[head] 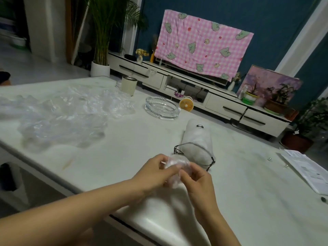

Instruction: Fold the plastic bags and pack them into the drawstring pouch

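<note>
Both hands are working right in front of the drawstring pouch [197, 139], and between them is one clear plastic bag [174, 166], squeezed down to a small crumpled packet. The left hand [154, 173] has its fingers [168, 172] curled round one side of it and the right hand [197, 181] pinches the other edge, so both are gripping that bag over the table [124, 150]. The pouch lies on its side, cord slack, mouth gaping toward the hands. It looks plump, so I'd say some bags are already inside. Plenty remains, though: a big heap of loose plastic bags [62, 112] sprawls well to the left of the pouch, unfolded. A glass ashtray [161, 108] sits beyond the pouch. My call is mid-task: this packet looks nearly ready to go in, and the heap is yet to be folded.
</note>
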